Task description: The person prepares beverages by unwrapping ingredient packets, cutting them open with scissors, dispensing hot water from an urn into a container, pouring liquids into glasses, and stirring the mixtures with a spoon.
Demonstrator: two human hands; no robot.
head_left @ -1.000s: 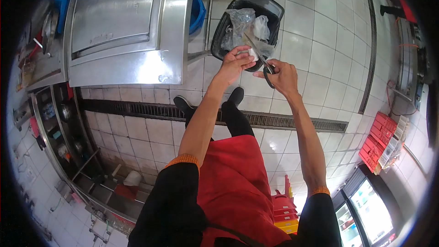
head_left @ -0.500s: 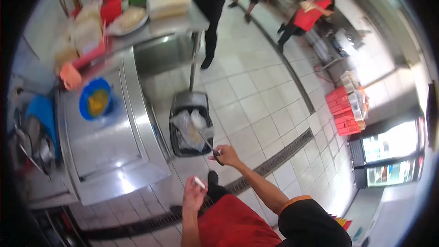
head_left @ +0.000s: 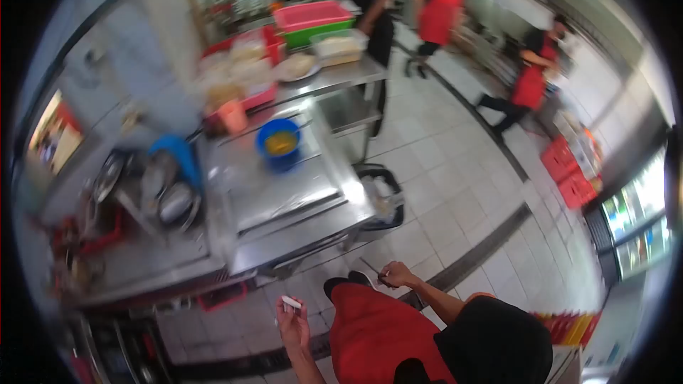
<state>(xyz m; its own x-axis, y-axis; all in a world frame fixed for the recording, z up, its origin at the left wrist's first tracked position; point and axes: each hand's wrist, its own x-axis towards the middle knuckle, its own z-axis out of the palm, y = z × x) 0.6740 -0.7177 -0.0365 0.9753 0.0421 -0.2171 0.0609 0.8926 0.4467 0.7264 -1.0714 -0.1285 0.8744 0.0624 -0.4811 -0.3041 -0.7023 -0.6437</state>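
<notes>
My left hand (head_left: 294, 321), low in the head view, has its fingers closed around a small white object (head_left: 291, 302); its kind does not show. To the right, my right hand (head_left: 398, 275) grips a thin-bladed tool (head_left: 371, 268) with a dark handle. Blur hides whether this is a knife or scissors. The blade points up and left, toward the floor beside the steel counter. Both hands are in the air in front of my red apron (head_left: 388, 327), apart from each other. Nearest ahead is a black bin (head_left: 397, 215) with plastic bags inside.
A steel counter (head_left: 284, 192) holds a blue bowl (head_left: 279, 160) with yellow contents. Metal pans (head_left: 174, 203) lie to the left. Trays and a green-pink basin (head_left: 314, 21) stand behind. Several people are at the back; red crates (head_left: 562, 160) sit at right.
My view has swung left, bringing more of the counter and the metal pans into sight. My right hand has moved away from the bin and is lower. Both hands keep their hold.
</notes>
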